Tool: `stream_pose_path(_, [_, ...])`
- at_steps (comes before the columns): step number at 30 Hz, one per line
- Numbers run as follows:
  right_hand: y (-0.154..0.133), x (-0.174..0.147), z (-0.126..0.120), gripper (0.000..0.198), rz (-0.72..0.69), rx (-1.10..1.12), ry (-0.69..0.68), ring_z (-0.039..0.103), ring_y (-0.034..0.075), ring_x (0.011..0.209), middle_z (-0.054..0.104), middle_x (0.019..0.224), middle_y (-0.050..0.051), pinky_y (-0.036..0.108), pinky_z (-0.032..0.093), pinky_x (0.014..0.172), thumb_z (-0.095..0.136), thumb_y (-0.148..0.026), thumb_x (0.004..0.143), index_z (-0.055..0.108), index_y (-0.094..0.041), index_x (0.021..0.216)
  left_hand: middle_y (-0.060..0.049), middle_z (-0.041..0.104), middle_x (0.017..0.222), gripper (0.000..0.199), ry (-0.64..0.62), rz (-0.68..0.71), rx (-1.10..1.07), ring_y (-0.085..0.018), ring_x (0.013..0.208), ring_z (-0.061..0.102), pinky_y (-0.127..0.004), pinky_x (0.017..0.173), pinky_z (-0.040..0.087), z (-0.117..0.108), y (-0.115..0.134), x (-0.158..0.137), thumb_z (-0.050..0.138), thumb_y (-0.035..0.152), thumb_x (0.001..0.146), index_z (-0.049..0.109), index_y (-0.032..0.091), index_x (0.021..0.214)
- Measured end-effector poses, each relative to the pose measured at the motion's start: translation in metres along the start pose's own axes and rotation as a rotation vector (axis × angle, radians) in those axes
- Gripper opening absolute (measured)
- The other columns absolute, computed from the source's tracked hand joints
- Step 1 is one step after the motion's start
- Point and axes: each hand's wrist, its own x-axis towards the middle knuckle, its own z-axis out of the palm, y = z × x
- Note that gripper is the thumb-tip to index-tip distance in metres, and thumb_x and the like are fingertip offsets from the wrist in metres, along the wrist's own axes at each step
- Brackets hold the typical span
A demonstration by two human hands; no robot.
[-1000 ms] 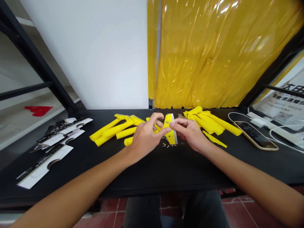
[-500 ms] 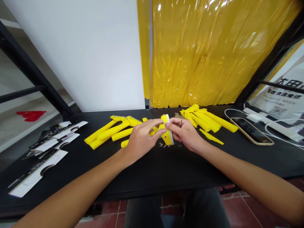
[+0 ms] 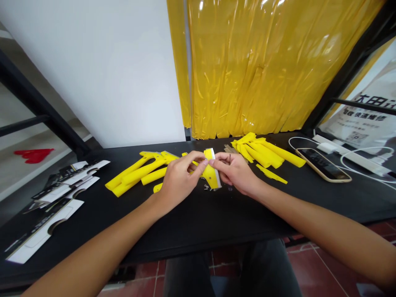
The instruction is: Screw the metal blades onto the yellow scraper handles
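Observation:
Between my hands, just above the black table, is a yellow scraper (image 3: 210, 176) with a pale strip along its right edge. My left hand (image 3: 182, 175) is closed at its left side, thumb and forefinger pinched over the face. From the right, my right hand (image 3: 236, 171) grips the pale edge, its thumb meeting the left fingertips. Whether a tiny part sits between those fingertips is hidden. Small screws (image 3: 206, 187) lie on the table just below the scraper. More yellow scrapers (image 3: 144, 171) lie behind my left hand.
Loose yellow handle pieces (image 3: 266, 152) are piled at the back right, near a phone (image 3: 323, 165) and a white power strip (image 3: 355, 154) with cables. Printed cards (image 3: 46, 227) lie on the left of the black table (image 3: 185, 231). A yellow plastic curtain (image 3: 247, 82) hangs behind.
The view has shifted slightly, so things appear a little further left. My left thumb and forefinger have drawn together over the scraper's face, close to my right thumb.

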Motion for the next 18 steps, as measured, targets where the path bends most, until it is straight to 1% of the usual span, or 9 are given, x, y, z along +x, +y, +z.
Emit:
stream_pose_path(3, [0.0, -0.001, 0.001, 0.031, 0.015, -0.031, -0.002, 0.032, 0.004, 0.032, 0.044, 0.047, -0.01, 0.021, 0.018, 0.033, 0.077, -0.045, 0.079, 0.063, -0.017, 0.08, 0.001, 0.072, 0.08, 0.013, -0.045, -0.014, 0.0, -0.009, 0.059, 0.06, -0.021, 0.058, 0.047, -0.004, 0.0, 0.003, 0.062, 0.032, 0.094, 0.069, 0.02, 0.095])
stream_pose_path(6, [0.0, -0.001, 0.002, 0.031, 0.018, -0.049, -0.022, 0.033, 0.004, 0.033, 0.044, 0.047, -0.01, 0.02, 0.019, 0.034, 0.076, -0.046, 0.08, 0.062, -0.018, 0.08, 0.001, 0.07, 0.078, 0.012, -0.094, -0.035, -0.009, -0.009, 0.058, 0.058, -0.021, 0.055, 0.046, -0.008, -0.001, 0.006, 0.063, 0.03, 0.093, 0.07, 0.02, 0.093])
stream_pose_path(10, [0.001, -0.001, 0.001, 0.03, 0.033, -0.083, -0.038, 0.033, 0.004, 0.033, 0.045, 0.046, -0.009, 0.02, 0.02, 0.035, 0.075, -0.044, 0.081, 0.061, -0.018, 0.08, 0.001, 0.07, 0.077, 0.009, -0.16, -0.064, -0.067, -0.009, 0.057, 0.058, -0.02, 0.052, 0.045, -0.013, -0.001, 0.01, 0.064, 0.026, 0.09, 0.07, 0.02, 0.09])
stream_pose_path(13, [0.001, -0.001, 0.0, 0.026, 0.031, -0.107, -0.047, 0.032, 0.005, 0.033, 0.043, 0.043, -0.01, 0.02, 0.02, 0.035, 0.071, -0.042, 0.084, 0.061, -0.018, 0.08, 0.0, 0.071, 0.079, 0.008, -0.2, -0.116, -0.136, -0.01, 0.058, 0.062, -0.02, 0.052, 0.047, -0.015, -0.002, 0.012, 0.064, 0.023, 0.088, 0.069, 0.02, 0.093])
stream_pose_path(16, [0.002, 0.0, 0.0, 0.025, 0.019, -0.117, -0.051, 0.032, 0.005, 0.033, 0.043, 0.043, -0.01, 0.02, 0.02, 0.036, 0.069, -0.041, 0.086, 0.06, -0.018, 0.079, 0.0, 0.071, 0.084, 0.012, -0.203, -0.131, -0.153, -0.01, 0.06, 0.064, -0.02, 0.054, 0.05, -0.016, -0.002, 0.012, 0.063, 0.021, 0.088, 0.069, 0.02, 0.099])
stream_pose_path(18, [0.002, 0.0, 0.0, 0.025, 0.026, -0.129, -0.043, 0.032, 0.005, 0.033, 0.042, 0.042, -0.01, 0.02, 0.02, 0.036, 0.069, -0.041, 0.086, 0.06, -0.019, 0.079, -0.002, 0.071, 0.088, 0.011, -0.167, -0.062, -0.105, -0.011, 0.067, 0.065, -0.021, 0.058, 0.051, -0.016, -0.001, 0.013, 0.062, 0.022, 0.09, 0.069, 0.02, 0.097])
